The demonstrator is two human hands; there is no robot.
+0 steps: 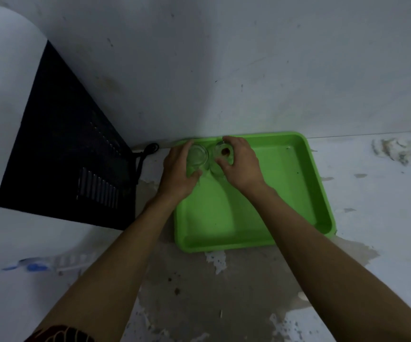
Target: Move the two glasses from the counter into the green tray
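Observation:
A green plastic tray (298, 193) lies on the worn counter against the wall. Two clear glasses stand upright side by side over its far left corner. My left hand (177, 174) is wrapped around the left glass (197, 155). My right hand (241, 164) grips the right glass (221, 154), which has a small brown spot inside. The glasses almost touch each other. I cannot tell whether their bases rest on the tray floor, because my fingers hide them.
A black appliance (68, 149) with vent slots stands to the left, its black cord (147, 150) lying by the tray's far left corner. The counter (224, 292) has peeling paint and bare grey patches. A white wall rises right behind the tray.

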